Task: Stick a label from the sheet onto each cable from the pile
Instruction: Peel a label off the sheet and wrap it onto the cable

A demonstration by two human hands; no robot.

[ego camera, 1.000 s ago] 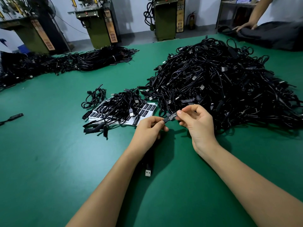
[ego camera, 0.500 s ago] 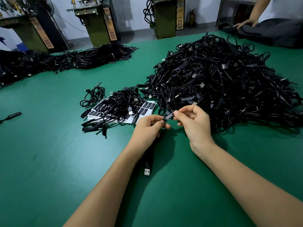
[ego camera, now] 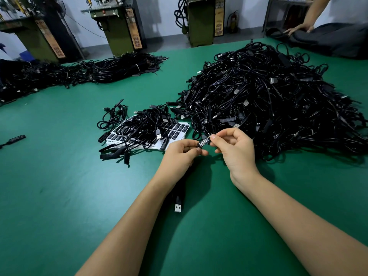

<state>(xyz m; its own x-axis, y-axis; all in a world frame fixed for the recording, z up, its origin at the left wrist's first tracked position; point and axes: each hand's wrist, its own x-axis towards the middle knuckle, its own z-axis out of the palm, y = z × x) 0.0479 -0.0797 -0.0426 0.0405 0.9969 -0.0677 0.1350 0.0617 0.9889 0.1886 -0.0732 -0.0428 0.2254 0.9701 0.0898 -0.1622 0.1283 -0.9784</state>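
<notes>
Pinching a small black inline module [ego camera: 204, 141] of one cable between them, the hands met just above the green table [ego camera: 59, 196] — the left hand [ego camera: 182, 154] gripped its near end with curled fingers, the right hand [ego camera: 234, 148] held the far end between thumb and forefinger. White print ran across the module's label; its top line seemed to read "LED CONTROLLER", the smaller lines beneath were too fine to make out. That cable's USB plug [ego camera: 177, 206] lay on the table below the left wrist, the cord between plug and hand mostly hidden by the forearm. Just left of the hands lay the label sheet [ego camera: 177, 129], white with rows of black labels whose writing could not be read, largely covered by a small heap of cables [ego camera: 143, 128]. The big pile [ego camera: 268, 100] rose right behind the right hand. Beyond the table stood green machines [ego camera: 117, 26] bearing orange signs with illegible characters — and at the top right another person's hand [ego camera: 298, 28] rested on dark material, the body cut off by the frame.
</notes>
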